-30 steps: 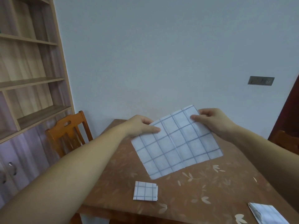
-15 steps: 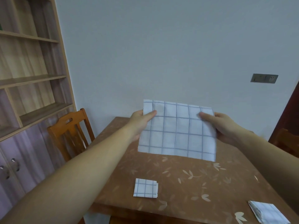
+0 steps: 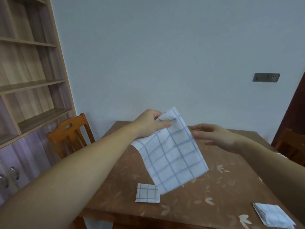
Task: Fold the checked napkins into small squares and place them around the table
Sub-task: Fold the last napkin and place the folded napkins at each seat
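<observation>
The left hand (image 3: 151, 123) pinches the top corner of the hanging white, blue-checked cloth napkin (image 3: 171, 154); the right hand (image 3: 214, 138) hovers open and empty beside it. Best to catch the free edge, match corners squarely, then crease on the brown leaf-patterned worktop (image 3: 222, 187).

napkin stack (image 3: 274, 217) corner cut off, right chair (image 3: 288, 146) mostly out of frame

The left hand (image 3: 151, 124) pinches the upper corner of an open checked napkin (image 3: 171, 152), which hangs above the table (image 3: 222, 184). The right hand (image 3: 214, 136) is spread open just beside its edge. A small folded napkin square (image 3: 147, 193) lies below; a napkin stack (image 3: 274, 216) lies near the front right.
</observation>
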